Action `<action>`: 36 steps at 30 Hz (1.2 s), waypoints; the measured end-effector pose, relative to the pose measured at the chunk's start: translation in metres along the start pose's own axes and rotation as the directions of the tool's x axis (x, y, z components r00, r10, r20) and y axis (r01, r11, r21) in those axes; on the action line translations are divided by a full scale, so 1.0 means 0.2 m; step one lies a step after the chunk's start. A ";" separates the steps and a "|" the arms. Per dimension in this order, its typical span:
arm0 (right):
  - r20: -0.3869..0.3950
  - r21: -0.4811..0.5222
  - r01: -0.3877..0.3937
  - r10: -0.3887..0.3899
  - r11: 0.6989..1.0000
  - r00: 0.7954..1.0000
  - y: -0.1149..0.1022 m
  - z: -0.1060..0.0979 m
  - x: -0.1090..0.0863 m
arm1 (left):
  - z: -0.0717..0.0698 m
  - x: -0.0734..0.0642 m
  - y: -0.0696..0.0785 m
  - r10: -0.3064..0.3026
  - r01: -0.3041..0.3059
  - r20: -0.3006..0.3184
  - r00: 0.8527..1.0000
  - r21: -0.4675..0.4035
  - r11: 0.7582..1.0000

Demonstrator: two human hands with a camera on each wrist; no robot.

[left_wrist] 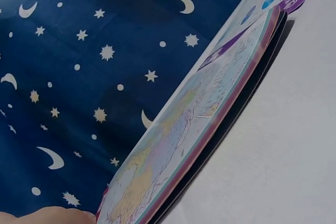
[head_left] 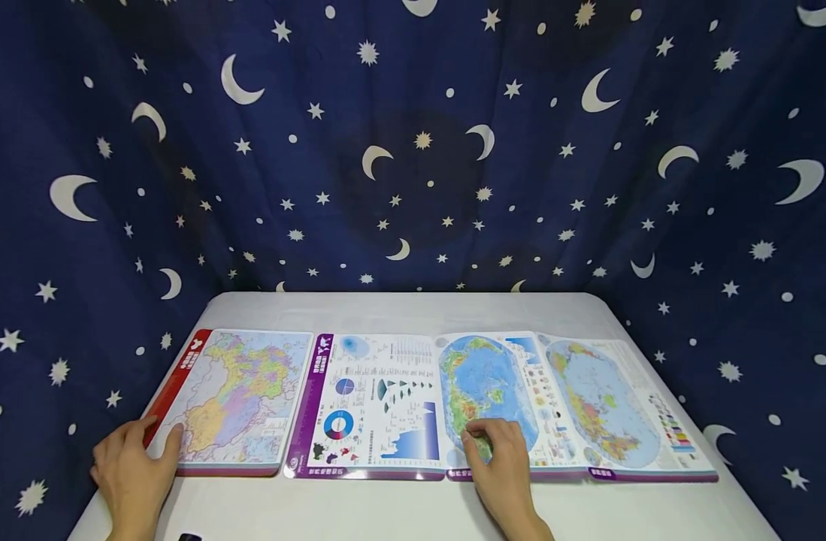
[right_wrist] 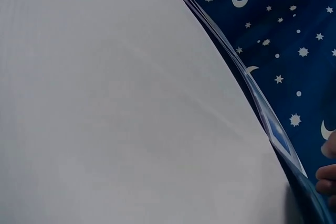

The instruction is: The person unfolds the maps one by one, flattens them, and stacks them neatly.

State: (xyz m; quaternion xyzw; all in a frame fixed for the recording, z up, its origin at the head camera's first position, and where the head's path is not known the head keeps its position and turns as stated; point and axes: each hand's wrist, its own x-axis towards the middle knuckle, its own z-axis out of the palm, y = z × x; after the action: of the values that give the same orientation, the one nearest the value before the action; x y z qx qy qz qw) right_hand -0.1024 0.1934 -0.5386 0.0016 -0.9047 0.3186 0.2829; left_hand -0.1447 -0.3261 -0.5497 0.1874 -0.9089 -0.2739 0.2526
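A red-edged map (head_left: 240, 398) of China lies on the left, with a thick layered near edge in the left wrist view. My left hand (head_left: 131, 466) rests at its near left corner, thumb and index finger spread around the corner. Right of it lies a purple-edged world map (head_left: 406, 376) in three panels, one of charts and two of oval world maps. My right hand (head_left: 503, 466) is over the near edge of its middle panel, thumb and index fingertip close together, with nothing visible between them. In the right wrist view, loosely curled fingers (right_wrist: 326, 179) appear beside the sheet's edge.
Both maps lie on a white table (head_left: 358, 511). A dark blue curtain (head_left: 413, 90) with moons and stars stands behind and along both sides. A small black object (head_left: 190, 537) shows at the bottom edge of the head view.
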 end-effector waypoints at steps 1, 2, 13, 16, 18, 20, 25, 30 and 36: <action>0.008 0.004 0.006 -0.006 1.000 1.000 -0.01 0.01 0.00 | -0.01 0.01 0.00 -0.018 0.018 0.002 1.000 -0.002 1.000; 0.015 0.007 0.012 -0.012 1.000 1.000 -0.02 0.02 0.00 | -0.01 0.01 -0.01 -0.032 0.032 0.003 0.999 -0.005 0.999; 0.101 0.040 0.027 -0.031 0.999 0.994 -0.17 0.17 0.02 | -0.01 0.01 -0.02 -0.100 0.100 -0.014 0.995 -0.026 0.995; 0.148 0.058 0.003 -0.012 0.998 0.989 -0.23 0.22 0.03 | -0.02 0.01 -0.02 -0.103 0.103 -0.015 0.995 -0.017 0.995; 0.171 0.068 -0.005 -0.007 0.998 0.985 -0.27 0.25 0.03 | -0.02 0.01 -0.02 -0.106 0.106 -0.017 0.994 -0.019 0.994; 0.184 0.079 -0.001 -0.013 0.997 0.983 -0.31 0.29 0.03 | -0.01 0.01 -0.02 -0.100 0.099 -0.034 0.994 -0.029 0.995; 0.220 0.103 0.019 -0.041 0.995 0.975 -0.41 0.37 0.02 | 0.00 -0.01 -0.03 -0.087 0.081 -0.095 0.992 -0.059 0.995; 0.218 0.085 0.121 -0.137 0.989 0.966 -0.53 0.46 0.01 | 0.00 -0.01 -0.03 -0.118 0.115 -0.093 0.989 -0.032 0.993; 0.287 0.102 0.173 -0.196 0.980 0.938 -0.67 0.57 -0.01 | 0.00 -0.01 -0.03 -0.142 0.142 -0.092 0.986 0.003 0.990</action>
State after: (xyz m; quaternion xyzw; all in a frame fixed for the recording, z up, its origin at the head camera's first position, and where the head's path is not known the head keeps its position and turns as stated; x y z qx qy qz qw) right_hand -0.1342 0.0203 -0.5358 0.1448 -0.9200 0.3205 0.1728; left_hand -0.1419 -0.3298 -0.5551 0.2652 -0.8820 -0.2781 0.2728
